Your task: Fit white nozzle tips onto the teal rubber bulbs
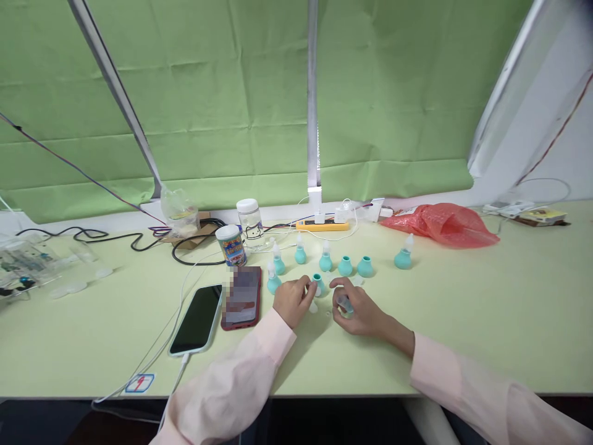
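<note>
Teal squeeze bulb (322, 286) stands back from the front edge of the surface (482, 303) against the left hand (291, 301), its grip unclear, while the right hand (362, 309) grasps a translucent part (344, 303), which slackening could drop.

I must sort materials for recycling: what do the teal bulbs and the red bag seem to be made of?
Teal bulbs: perhaps rubber or silicone; matte, evenly coloured, though look alone cannot confirm it.
Red bag: likely thin plastic film; glossy, translucent-looking, with crinkles and highlights.
</note>
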Available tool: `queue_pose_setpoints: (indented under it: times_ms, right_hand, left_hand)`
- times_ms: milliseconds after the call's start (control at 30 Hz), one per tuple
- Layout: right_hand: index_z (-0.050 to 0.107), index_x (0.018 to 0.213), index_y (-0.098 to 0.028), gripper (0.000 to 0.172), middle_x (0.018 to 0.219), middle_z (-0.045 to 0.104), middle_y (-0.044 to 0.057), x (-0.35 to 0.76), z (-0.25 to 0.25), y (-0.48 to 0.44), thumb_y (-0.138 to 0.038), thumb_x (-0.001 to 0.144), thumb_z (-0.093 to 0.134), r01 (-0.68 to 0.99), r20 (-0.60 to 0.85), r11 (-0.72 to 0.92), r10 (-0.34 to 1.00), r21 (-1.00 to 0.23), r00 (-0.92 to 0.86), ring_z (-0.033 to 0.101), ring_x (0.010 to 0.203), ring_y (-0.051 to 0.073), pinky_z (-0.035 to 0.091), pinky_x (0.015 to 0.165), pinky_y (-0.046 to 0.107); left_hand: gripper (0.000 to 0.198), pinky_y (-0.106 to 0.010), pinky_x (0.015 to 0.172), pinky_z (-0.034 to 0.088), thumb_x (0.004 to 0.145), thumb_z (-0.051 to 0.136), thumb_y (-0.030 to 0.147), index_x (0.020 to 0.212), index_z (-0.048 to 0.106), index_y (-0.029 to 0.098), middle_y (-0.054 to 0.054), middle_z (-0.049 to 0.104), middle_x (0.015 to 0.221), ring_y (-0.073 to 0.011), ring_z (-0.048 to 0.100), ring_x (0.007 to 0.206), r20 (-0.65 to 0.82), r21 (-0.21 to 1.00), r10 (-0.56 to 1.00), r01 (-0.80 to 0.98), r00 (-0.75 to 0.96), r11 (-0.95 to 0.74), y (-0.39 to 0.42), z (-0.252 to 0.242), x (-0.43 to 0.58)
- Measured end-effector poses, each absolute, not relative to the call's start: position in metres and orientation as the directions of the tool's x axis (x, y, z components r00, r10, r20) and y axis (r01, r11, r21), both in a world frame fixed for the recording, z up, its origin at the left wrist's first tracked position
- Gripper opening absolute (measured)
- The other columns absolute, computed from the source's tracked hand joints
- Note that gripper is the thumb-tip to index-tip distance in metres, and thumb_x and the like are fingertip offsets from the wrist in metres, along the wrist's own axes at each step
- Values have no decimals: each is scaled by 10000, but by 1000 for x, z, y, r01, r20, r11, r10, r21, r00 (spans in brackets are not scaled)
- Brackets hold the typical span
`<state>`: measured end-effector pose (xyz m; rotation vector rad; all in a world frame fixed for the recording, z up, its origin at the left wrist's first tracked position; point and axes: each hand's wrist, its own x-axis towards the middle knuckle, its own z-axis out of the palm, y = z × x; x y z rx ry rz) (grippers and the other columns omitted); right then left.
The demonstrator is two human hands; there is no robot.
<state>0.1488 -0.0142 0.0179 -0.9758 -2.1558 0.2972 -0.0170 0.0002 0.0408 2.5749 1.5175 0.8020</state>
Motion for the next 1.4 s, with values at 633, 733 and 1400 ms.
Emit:
queue_pose_setpoints:
  times_ms: [633, 733, 1400]
  right_hand:
    - [299, 927, -222, 148, 839, 518, 45, 140, 20, -18, -288, 801, 340, -12, 594, 604, 780, -797, -196, 500, 825, 167, 400, 730, 372]
    - [288, 877, -234, 79, 740, 489, 10, 136, 14, -19, -275, 815, 315, -103, 584, 575, 794, -811, -168, 500, 706, 140, 439, 632, 337]
    - [301, 961, -224, 364, 876, 472, 43, 132, 10, -19, -309, 687, 524, 98, 539, 562, 821, -821, -187, 497, 804, 160, 454, 648, 312]
  left_hand:
    - [348, -250, 566, 392, 676, 446, 442, 873, 549, 173, -19, 576, 656, -142, 535, 575, 386, 334, 726, 648, 569, -685, -14, 27, -6]
    - [415, -252, 571, 393, 640, 466, 506, 870, 565, 175, -19, 576, 657, -149, 540, 589, 335, 384, 720, 610, 607, -693, -14, 22, -2]
    - [118, -171, 379, 281, 534, 553, 182, 468, 468, 136, 61, 369, 404, -46, 349, 395, 337, 717, 822, 441, 459, -540, -17, 12, 7]
